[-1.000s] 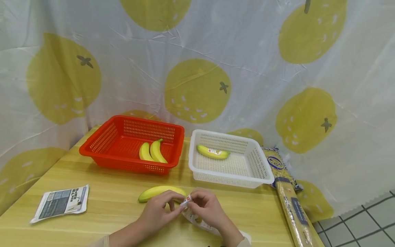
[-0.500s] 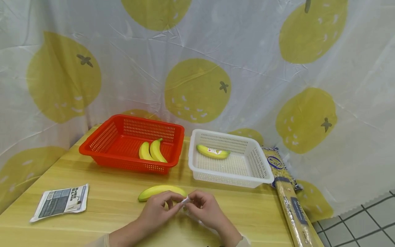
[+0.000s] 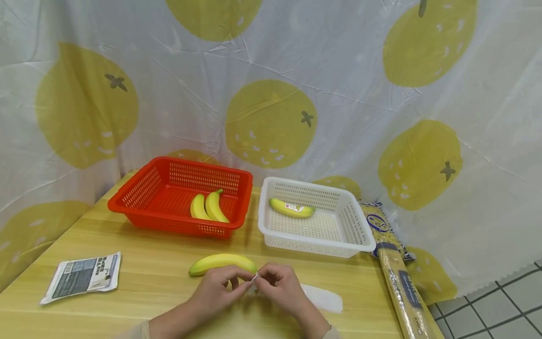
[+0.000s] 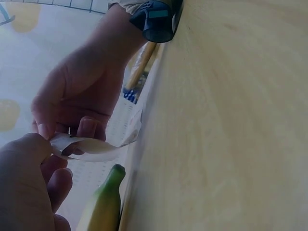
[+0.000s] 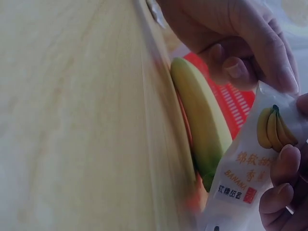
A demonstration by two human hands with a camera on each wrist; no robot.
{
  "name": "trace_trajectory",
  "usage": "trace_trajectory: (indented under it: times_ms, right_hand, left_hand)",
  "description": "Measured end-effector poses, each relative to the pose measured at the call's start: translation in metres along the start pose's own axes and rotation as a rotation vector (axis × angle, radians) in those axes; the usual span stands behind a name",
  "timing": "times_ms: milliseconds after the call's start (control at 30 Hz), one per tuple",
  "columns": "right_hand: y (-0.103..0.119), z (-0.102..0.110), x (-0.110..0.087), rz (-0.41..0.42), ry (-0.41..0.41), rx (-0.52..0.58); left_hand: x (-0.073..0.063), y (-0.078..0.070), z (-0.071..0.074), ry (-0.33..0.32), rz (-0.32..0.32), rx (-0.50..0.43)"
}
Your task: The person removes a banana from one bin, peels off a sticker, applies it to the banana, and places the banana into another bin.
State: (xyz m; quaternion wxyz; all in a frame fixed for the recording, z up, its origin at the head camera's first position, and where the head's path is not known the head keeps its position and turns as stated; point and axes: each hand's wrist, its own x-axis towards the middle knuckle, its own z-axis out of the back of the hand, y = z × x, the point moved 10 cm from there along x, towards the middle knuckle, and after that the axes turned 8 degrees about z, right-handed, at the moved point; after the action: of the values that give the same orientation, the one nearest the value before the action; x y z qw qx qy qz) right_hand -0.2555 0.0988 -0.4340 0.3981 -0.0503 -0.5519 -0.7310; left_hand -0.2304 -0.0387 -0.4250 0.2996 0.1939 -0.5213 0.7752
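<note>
Label strip (image 5: 245,161) is pinched between your left grip (image 3: 221,285) and right grip (image 3: 280,286), probably to steady it; the banana (image 3: 221,262) lies just beyond your left grip, presumably for easy reach.

Smooth wood-grain table (image 3: 148,287), plastic red basket (image 3: 169,224), plastic white basket (image 3: 309,245), thin papery label strip (image 5: 231,168), smooth-skinned banana (image 3: 222,262)

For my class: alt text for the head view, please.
A left hand and right hand pinch a white strip near a banana on a table. Behind, a red basket holds two bananas; a white basket, one labelled banana.
</note>
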Motion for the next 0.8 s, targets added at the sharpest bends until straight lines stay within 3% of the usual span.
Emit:
trace_trajectory:
  times_ms: [133,367,700,800]
  right_hand:
    - [-0.001,0.001,-0.001,-0.016,-0.013,-0.012]
    - [0.003,-0.001,0.002,0.020,0.000,-0.038]
    - [0.012,-0.002,0.003,0.145,0.039,-0.024]
    - [0.013,-0.003,0.003,0.143,0.052,-0.014]
  left_hand:
    - [0.000,0.000,-0.001,0.008,-0.007,-0.006]
    - [-0.001,-0.006,0.002,-0.053,-0.081,0.028]
    - [-0.001,-0.003,0.003,-0.053,-0.036,0.016]
    - [-0.001,-0.002,0.003,-0.053,-0.026,0.015]
